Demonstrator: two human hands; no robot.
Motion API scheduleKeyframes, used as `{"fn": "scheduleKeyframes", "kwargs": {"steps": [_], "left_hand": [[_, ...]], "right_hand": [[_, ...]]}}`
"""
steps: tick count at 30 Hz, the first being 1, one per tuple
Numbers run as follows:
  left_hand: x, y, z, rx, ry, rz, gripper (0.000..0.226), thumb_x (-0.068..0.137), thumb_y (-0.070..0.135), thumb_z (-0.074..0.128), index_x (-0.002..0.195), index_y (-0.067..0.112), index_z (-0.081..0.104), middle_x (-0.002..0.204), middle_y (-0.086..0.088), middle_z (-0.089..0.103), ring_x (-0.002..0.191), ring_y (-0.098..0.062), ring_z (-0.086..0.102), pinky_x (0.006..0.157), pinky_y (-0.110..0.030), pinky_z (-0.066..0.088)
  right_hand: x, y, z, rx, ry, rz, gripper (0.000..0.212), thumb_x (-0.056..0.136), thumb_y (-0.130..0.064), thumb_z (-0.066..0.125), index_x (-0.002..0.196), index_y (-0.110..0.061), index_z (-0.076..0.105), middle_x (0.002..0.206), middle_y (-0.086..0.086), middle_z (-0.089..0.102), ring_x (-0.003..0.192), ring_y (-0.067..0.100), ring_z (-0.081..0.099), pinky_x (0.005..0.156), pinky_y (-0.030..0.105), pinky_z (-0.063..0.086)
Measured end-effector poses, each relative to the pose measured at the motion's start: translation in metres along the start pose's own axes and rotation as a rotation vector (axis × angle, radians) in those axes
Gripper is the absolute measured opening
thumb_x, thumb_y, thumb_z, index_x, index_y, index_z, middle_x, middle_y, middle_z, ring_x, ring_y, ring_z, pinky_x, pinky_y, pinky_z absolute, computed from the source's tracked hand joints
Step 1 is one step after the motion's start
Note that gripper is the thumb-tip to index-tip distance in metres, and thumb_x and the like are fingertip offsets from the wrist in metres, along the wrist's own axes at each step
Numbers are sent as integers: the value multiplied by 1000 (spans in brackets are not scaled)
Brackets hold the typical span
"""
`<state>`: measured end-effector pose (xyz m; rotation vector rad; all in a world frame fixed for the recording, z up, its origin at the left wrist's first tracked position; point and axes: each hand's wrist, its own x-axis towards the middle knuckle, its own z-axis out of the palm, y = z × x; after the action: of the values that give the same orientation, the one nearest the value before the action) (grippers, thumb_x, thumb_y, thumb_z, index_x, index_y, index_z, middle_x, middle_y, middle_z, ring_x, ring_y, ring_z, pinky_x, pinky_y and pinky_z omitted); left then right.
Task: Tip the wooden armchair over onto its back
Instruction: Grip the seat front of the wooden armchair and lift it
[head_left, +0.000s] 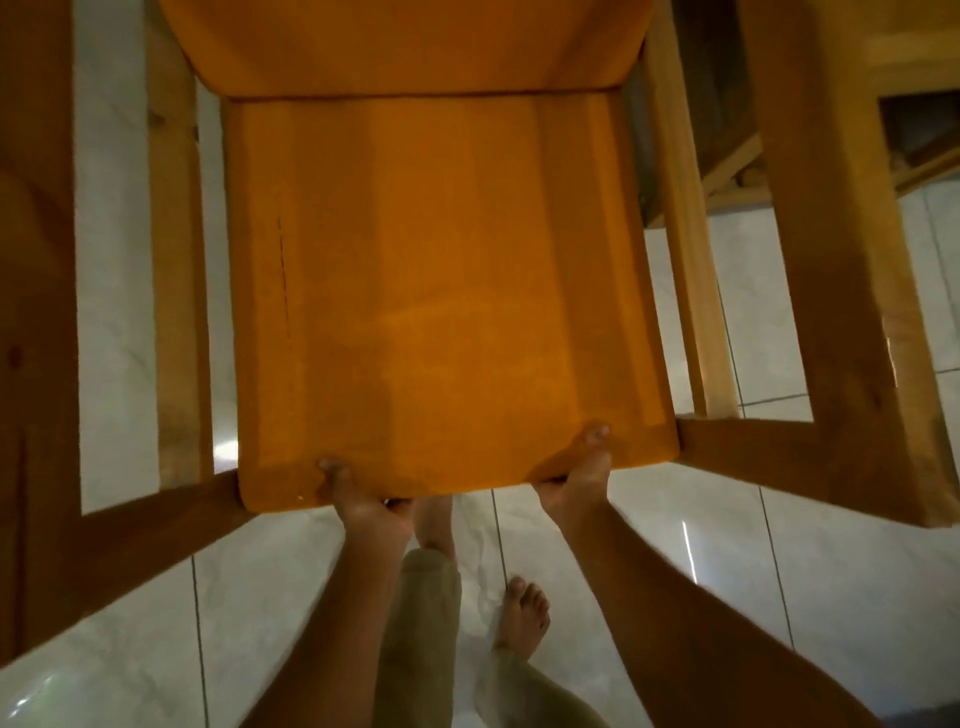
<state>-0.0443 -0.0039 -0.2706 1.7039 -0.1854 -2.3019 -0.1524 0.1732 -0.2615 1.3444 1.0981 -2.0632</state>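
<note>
The wooden armchair (841, 291) fills most of the head view, seen from above and in front. Its orange seat cushion (447, 291) runs up to the orange backrest cushion at the top edge. Wide wooden armrest frames stand on both sides. My left hand (363, 501) grips the front edge of the seat left of centre, thumb on top. My right hand (576, 475) grips the same edge right of centre, thumb pressed into the cushion. The chair's legs and back are out of sight.
White glossy floor tiles (649, 525) lie under and around the chair. My bare feet (522, 616) stand just below the seat's front edge. Another wooden furniture piece (727, 171) sits behind the chair at the upper right.
</note>
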Motion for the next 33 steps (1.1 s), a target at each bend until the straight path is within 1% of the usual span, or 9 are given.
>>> {"fn": "scheduleKeyframes", "kwargs": {"steps": [4, 7, 12, 16, 22, 24, 26, 30, 33], "left_hand": [[8, 11, 7, 44, 0, 10, 69, 95, 64, 43, 155, 32, 31, 151, -10, 53, 133, -46, 52, 101, -66, 48], [19, 25, 28, 117, -19, 36, 68, 96, 64, 42, 156, 33, 30, 150, -10, 52, 129, -47, 54, 87, -67, 53], [47, 43, 76, 129, 21, 38, 79, 90, 66, 53, 156, 32, 28, 151, -13, 49, 130, -47, 52, 97, -68, 46], [69, 57, 119, 122, 23, 46, 81, 86, 67, 59, 154, 31, 32, 149, -13, 50, 127, -46, 53, 100, -68, 45], [95, 74, 179, 93, 14, 40, 86, 85, 67, 60, 155, 28, 28, 148, -14, 48, 113, -44, 56, 92, -66, 48], [101, 77, 196, 71, 33, 16, 89, 85, 66, 61, 157, 27, 24, 152, -16, 44, 118, -45, 53, 94, -66, 46], [107, 81, 212, 52, 57, 7, 93, 86, 64, 61, 159, 26, 18, 158, -16, 38, 132, -49, 46, 99, -68, 41], [120, 97, 240, 56, 84, 12, 95, 87, 64, 60, 160, 24, 15, 162, -17, 33, 144, -47, 37, 107, -68, 36], [133, 113, 255, 75, 68, 35, 96, 86, 64, 61, 160, 24, 15, 161, -16, 33, 144, -46, 37, 107, -68, 36]], "right_hand": [[6, -2, 11, 23, -4, -24, 63, 101, -59, 48, 156, -34, 32, 152, 16, 54, 133, 50, 54, 108, 76, 37], [16, -7, 32, 19, 23, -12, 68, 98, -60, 53, 157, -35, 31, 152, 15, 54, 135, 50, 52, 109, 77, 36], [44, -23, 78, 37, 8, -15, 58, 96, -61, 56, 145, -36, 37, 146, 15, 57, 130, 49, 56, 109, 76, 38], [63, -40, 122, 62, 16, -43, 71, 98, -57, 57, 158, -33, 27, 142, 13, 56, 131, 48, 54, 109, 74, 39], [85, -61, 179, 27, -85, -156, 64, 104, -52, 47, 160, -32, 24, 148, 14, 53, 129, 48, 55, 108, 73, 40], [94, -69, 194, 15, -77, -164, 63, 104, -50, 48, 160, -31, 25, 147, 14, 53, 119, 44, 59, 108, 72, 41], [102, -74, 208, 15, -65, -177, 66, 103, -49, 50, 160, -29, 25, 145, 13, 53, 109, 40, 62, 108, 71, 41], [113, -79, 237, 20, -69, -169, 77, 98, -49, 58, 162, -28, 21, 147, 14, 50, 133, 49, 52, 109, 73, 39], [120, -82, 260, 34, -99, -158, 86, 93, -49, 63, 164, -28, 18, 155, 16, 44, 139, 50, 46, 110, 72, 39]]}}
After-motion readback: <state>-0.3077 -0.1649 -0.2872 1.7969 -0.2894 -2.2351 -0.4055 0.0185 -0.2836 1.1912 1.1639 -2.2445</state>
